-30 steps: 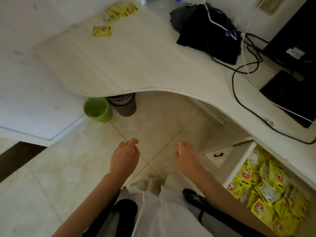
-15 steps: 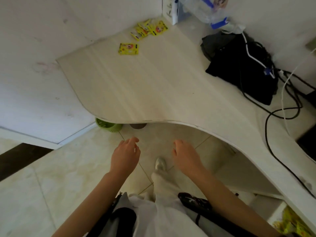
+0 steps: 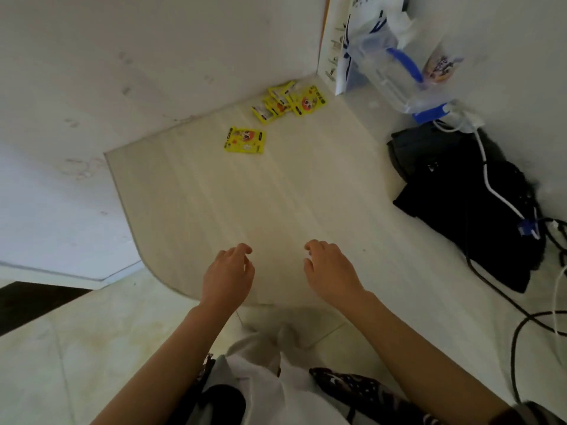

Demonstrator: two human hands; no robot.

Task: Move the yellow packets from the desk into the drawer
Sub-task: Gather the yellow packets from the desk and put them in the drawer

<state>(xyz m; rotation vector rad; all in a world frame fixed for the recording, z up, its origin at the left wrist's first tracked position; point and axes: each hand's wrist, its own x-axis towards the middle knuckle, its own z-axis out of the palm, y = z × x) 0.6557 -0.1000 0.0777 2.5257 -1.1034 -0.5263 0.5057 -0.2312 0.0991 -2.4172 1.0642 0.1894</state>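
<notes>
Swinging back toward the desk [image 3: 276,210] now, drawer gone from view. Both the left hand [image 3: 227,276] and right hand [image 3: 333,271] are empty, fingers loosely curled, over the near edge. Yellow packets [image 3: 287,102] sit by the far wall, 1 loose packet [image 3: 244,140] nearer, so probably another grab coming.

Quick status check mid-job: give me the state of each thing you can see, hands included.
Left hand: empty, fingers loosely curled, over the desk edge.
Right hand: empty, loosely curled, over the desk.
Single yellow packet: flat on the desk, apart from the pile.
Packet pile: overlapping, by the wall.
Black bag: lying on the desk, white cable across it.
Drawer: not in view.
</notes>
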